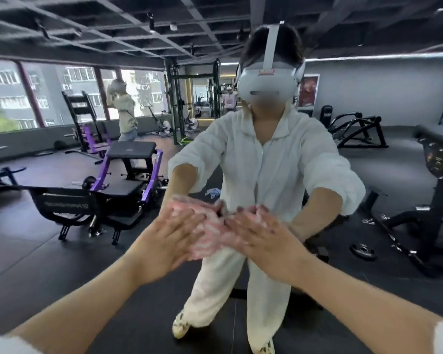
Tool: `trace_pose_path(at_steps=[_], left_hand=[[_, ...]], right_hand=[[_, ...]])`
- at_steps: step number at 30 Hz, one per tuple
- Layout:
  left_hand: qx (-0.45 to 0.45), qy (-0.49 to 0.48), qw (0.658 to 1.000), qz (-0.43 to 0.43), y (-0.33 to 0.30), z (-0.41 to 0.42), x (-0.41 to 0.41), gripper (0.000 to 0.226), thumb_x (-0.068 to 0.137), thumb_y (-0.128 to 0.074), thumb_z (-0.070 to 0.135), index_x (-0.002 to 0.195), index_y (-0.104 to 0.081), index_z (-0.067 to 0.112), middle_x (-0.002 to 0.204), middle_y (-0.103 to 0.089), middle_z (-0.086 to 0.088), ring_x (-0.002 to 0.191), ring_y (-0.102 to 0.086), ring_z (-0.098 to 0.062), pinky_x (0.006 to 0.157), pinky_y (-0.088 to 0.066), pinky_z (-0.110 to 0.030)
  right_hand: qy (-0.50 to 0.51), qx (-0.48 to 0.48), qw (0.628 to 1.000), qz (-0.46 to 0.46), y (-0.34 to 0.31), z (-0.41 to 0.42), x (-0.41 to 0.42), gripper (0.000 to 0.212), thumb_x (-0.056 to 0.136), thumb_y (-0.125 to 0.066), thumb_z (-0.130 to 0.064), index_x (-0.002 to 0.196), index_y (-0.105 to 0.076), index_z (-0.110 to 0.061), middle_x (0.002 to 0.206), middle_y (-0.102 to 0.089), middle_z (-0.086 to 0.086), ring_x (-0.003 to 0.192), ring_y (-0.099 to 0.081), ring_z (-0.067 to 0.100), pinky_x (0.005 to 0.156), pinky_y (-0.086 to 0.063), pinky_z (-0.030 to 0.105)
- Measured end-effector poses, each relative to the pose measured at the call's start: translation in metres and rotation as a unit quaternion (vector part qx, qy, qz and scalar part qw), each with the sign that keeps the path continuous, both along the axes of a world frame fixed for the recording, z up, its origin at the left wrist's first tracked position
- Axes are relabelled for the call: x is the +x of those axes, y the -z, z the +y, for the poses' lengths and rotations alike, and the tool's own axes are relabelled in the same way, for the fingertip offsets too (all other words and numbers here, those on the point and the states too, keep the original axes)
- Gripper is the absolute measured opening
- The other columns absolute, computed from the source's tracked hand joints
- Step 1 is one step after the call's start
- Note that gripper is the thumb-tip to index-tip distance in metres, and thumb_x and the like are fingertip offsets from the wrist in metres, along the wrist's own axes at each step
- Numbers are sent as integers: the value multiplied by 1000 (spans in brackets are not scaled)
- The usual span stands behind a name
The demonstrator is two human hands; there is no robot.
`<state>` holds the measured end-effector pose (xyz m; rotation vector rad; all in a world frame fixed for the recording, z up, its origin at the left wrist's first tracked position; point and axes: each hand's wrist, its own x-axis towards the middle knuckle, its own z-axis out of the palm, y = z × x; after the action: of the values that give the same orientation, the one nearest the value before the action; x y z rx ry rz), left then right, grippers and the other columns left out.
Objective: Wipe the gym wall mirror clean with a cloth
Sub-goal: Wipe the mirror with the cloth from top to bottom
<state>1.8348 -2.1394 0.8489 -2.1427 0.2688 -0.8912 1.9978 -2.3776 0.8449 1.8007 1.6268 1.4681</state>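
Mirror (pixel 384 103) fills the whole view, directly ahead of both hands and touching the pink cloth (pixel 210 233) they press against it. Left hand (pixel 168 238) and right hand (pixel 262 238) lie flat on the cloth, fingers (pixel 189 218) straight and slightly spread, equally near the glass. The cloth's long axis runs roughly up and down between them. The glass looks clear, reflecting the person and gym machines.
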Motion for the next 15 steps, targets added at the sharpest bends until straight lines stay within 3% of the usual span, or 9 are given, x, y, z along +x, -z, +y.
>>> trace_pose_path(at_steps=[3, 5, 8, 10, 15], left_hand=[[-22, 7, 996, -88, -74, 16, 8, 66, 99, -16, 49, 153, 1, 15, 158, 15, -12, 145, 9, -36, 112, -3, -60], [-57, 16, 990, -131, -128, 22, 16, 64, 100, -7, 51, 152, 10, 18, 158, 15, -15, 143, 6, -43, 109, -4, -65], [-99, 23, 981, -164, -203, 20, 22, 66, 98, -15, 53, 153, -3, 20, 156, -12, -22, 137, -14, -54, 107, -13, -70], [-114, 38, 980, -158, -234, 20, 23, 67, 95, -24, 51, 151, -14, 17, 155, -18, -22, 138, -15, -54, 109, -12, -67], [-90, 93, 983, -129, -216, 39, 13, 69, 93, -28, 45, 149, -27, 6, 154, -23, -22, 141, -16, -45, 115, -9, -55]], right_hand=[[-24, 153, 988, 14, -78, 22, -11, 68, 86, -42, -19, 149, -18, -28, 156, -20, 8, 143, -15, 33, 113, -2, 59], [5, 203, 979, 25, -132, 33, -18, 55, 92, -34, -30, 147, -23, -32, 157, -22, 10, 140, -19, 33, 111, -1, 64], [30, 271, 960, 58, -195, 50, -29, 47, 97, -32, -39, 144, -38, -33, 155, -27, 16, 142, -21, 40, 106, -7, 69], [44, 301, 948, 92, -216, 61, -35, 48, 99, -28, -41, 145, -39, -31, 156, -25, 16, 143, -19, 42, 107, -9, 70], [29, 334, 938, 84, -196, 89, -47, 47, 103, -21, -39, 147, -27, -25, 155, -25, 21, 142, -18, 41, 108, -9, 64]])
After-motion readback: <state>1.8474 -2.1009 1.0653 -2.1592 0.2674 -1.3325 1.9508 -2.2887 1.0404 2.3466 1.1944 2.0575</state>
